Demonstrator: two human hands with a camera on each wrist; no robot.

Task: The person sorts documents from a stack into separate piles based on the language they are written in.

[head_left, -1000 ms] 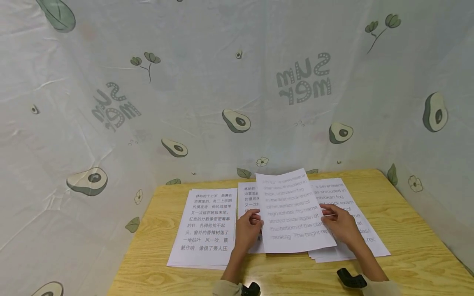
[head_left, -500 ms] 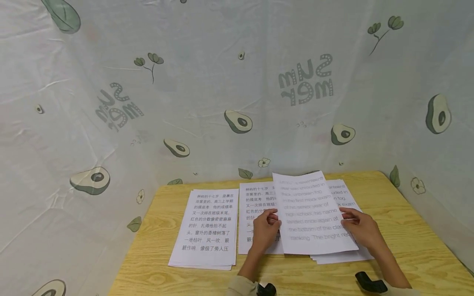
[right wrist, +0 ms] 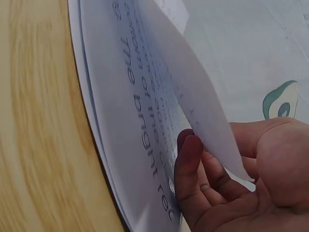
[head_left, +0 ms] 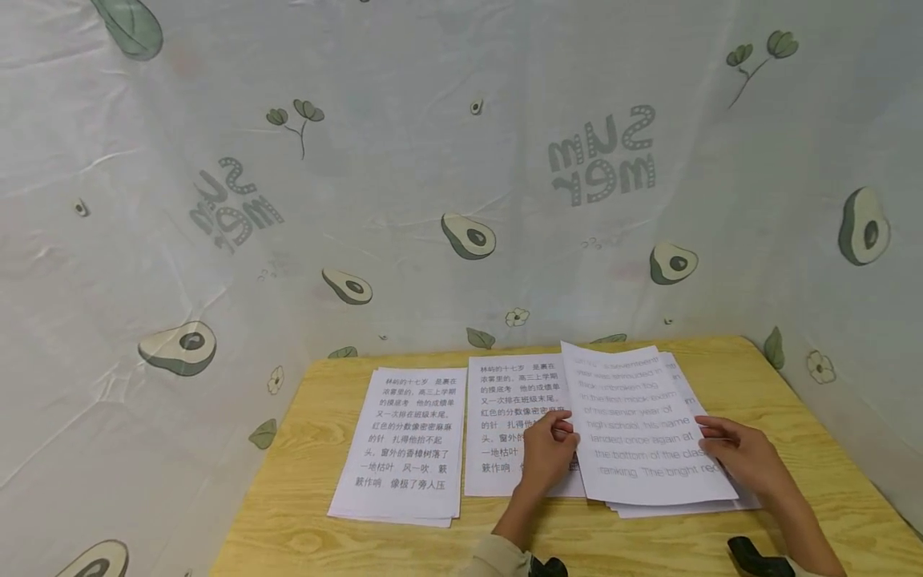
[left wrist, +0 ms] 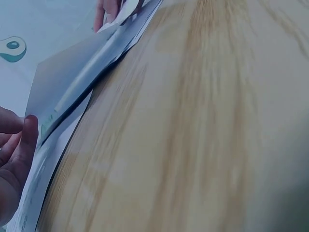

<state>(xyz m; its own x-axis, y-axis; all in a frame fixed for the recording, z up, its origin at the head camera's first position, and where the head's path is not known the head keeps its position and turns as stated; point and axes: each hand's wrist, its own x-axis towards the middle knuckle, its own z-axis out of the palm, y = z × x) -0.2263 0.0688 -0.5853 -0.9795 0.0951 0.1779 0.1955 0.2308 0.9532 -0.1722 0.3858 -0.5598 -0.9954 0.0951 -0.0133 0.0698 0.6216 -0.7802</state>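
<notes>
A white paper sheet (head_left: 642,433) printed with English text is held up over the right-hand stack of paper (right wrist: 111,145). My left hand (head_left: 546,455) pinches its left edge, thumb and fingers meeting on the paper (left wrist: 63,82) in the left wrist view. At the opposite edge my right hand (head_left: 746,458) grips the sheet between thumb and fingers. The right wrist view shows the raised paper (right wrist: 205,96) bowed upward, apart from the printed page beneath. Most of the right stack is hidden by the sheet in the head view.
Left of the hands lies a middle stack (head_left: 508,385) with Chinese text, partly behind my left hand. Farther left is another Chinese-text stack (head_left: 404,449). All rest on a wooden table (head_left: 288,521), backed by a pale cloth (head_left: 389,176) with avocado prints.
Both hands have carried the English sheet rightward, from across the middle and right stacks to over the right stack. More of the middle stack shows now.
</notes>
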